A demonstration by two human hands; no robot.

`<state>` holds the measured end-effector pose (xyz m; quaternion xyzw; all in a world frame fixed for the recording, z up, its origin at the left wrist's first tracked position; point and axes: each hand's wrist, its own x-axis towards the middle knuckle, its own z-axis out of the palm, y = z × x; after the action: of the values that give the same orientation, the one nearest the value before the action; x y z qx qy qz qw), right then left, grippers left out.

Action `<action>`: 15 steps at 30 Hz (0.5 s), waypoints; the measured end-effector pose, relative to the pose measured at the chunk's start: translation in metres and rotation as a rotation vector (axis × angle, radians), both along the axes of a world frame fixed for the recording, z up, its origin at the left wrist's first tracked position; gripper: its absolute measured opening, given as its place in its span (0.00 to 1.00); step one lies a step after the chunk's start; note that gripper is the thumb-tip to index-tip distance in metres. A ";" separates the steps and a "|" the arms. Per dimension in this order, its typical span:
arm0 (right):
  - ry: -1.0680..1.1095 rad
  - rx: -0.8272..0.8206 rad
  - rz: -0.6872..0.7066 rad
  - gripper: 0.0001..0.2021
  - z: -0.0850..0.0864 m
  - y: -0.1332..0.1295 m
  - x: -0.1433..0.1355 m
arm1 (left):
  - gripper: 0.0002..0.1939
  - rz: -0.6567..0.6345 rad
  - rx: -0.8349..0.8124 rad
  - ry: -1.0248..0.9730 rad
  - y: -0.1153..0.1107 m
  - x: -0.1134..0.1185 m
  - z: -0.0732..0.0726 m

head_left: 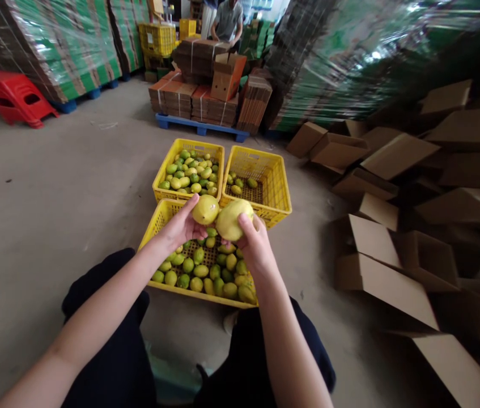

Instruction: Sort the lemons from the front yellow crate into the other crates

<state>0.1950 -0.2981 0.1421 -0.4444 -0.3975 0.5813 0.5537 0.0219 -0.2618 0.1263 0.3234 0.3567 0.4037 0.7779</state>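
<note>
My left hand (184, 225) is closed round a yellow lemon (205, 210), which has a small pale mark on its skin. In my right hand (254, 235) is a larger yellow lemon (232, 220), gripped with the thumb on top. The two lemons are side by side, raised over the near yellow crate (197, 294). Inside that crate lie several green and yellow lemons (199, 271), partly hidden by my hands. Behind it, a left crate (158, 182) holds many greenish-yellow lemons, and a right crate (280, 187) has a few at its left side.
Open cardboard boxes (393, 277) are heaped on the right. A blue pallet (201, 126) with bundled flat cartons (175, 96) stands ahead, a person (228, 22) behind it. At left are a red stool (14, 97) and wrapped green stacks (69, 45).
</note>
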 end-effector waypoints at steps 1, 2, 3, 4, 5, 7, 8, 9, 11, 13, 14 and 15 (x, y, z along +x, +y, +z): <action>0.036 -0.053 0.047 0.27 -0.001 0.002 -0.001 | 0.30 -0.005 -0.057 0.011 0.001 0.001 -0.001; 0.063 -0.100 0.078 0.28 -0.002 0.004 -0.001 | 0.31 0.000 -0.094 0.021 0.002 0.002 -0.002; 0.086 -0.143 0.094 0.28 -0.003 0.006 -0.002 | 0.30 0.017 -0.109 0.028 0.002 0.004 -0.004; 0.103 -0.182 0.097 0.28 -0.005 0.008 -0.002 | 0.30 0.053 -0.101 0.031 0.001 0.005 -0.005; 0.115 -0.209 0.087 0.28 -0.006 0.010 -0.003 | 0.28 0.103 -0.070 0.027 0.001 0.005 -0.006; 0.112 -0.212 0.028 0.27 -0.009 0.011 -0.004 | 0.25 0.219 0.052 0.009 -0.001 0.006 -0.007; 0.088 -0.182 -0.035 0.26 -0.010 0.011 -0.005 | 0.25 0.272 0.137 0.005 -0.002 0.006 -0.006; 0.047 -0.131 -0.114 0.27 -0.011 0.010 -0.006 | 0.26 0.317 0.232 0.009 -0.003 0.006 -0.005; -0.073 0.023 -0.274 0.31 -0.012 0.008 -0.008 | 0.32 0.368 0.430 0.049 -0.004 0.004 -0.002; -0.208 0.203 -0.356 0.34 -0.014 0.006 -0.009 | 0.34 0.366 0.586 0.124 -0.005 0.002 0.001; -0.273 0.291 -0.364 0.35 -0.014 0.006 -0.008 | 0.34 0.350 0.645 0.160 -0.006 0.001 0.002; -0.336 0.374 -0.370 0.34 -0.015 0.005 -0.007 | 0.33 0.330 0.695 0.191 -0.006 0.000 0.003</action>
<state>0.1882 -0.2930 0.1269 -0.4896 -0.4960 0.3060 0.6486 0.0219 -0.2676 0.1291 0.5418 0.3167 0.5882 0.5100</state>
